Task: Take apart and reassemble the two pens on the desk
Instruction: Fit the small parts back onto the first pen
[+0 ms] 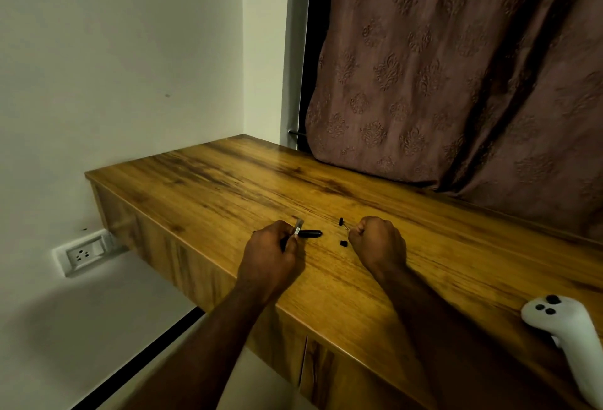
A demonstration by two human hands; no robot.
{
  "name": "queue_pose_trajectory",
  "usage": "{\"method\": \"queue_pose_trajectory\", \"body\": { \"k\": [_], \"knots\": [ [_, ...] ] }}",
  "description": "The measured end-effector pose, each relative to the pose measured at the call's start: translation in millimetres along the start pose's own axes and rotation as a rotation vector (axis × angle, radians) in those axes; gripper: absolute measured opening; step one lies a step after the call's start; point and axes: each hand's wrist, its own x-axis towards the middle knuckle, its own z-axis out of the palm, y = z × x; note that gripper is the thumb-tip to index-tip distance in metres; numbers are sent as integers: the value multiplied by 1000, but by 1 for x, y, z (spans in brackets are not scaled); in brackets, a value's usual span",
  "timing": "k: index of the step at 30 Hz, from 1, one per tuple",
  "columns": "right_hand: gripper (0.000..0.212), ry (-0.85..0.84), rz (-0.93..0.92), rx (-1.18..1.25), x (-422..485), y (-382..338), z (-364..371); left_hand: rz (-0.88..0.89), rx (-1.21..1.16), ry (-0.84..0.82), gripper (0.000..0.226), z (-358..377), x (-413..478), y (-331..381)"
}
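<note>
Near the surface's (424,266) front edge, left hand's (272,254) fingers clamped on pen piece (298,227), right hand's (380,243) on thin part (347,227); open wood beyond.

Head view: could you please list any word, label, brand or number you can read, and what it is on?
None can be read. The pen parts in the left hand are too small to show any print; the white controller and the wall socket show no legible marking.

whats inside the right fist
A thin piece pokes out of the right hand; the rest, and anything else held, is covered by the closed grip.
</note>
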Motion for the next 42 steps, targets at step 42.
{"method": "queue_pose_trajectory", "body": {
  "k": [42],
  "knots": [
    [23, -84, -97, 186, -18, -5, -4, 84, -34, -24, 14, 1, 1, -8]
  ]
}}
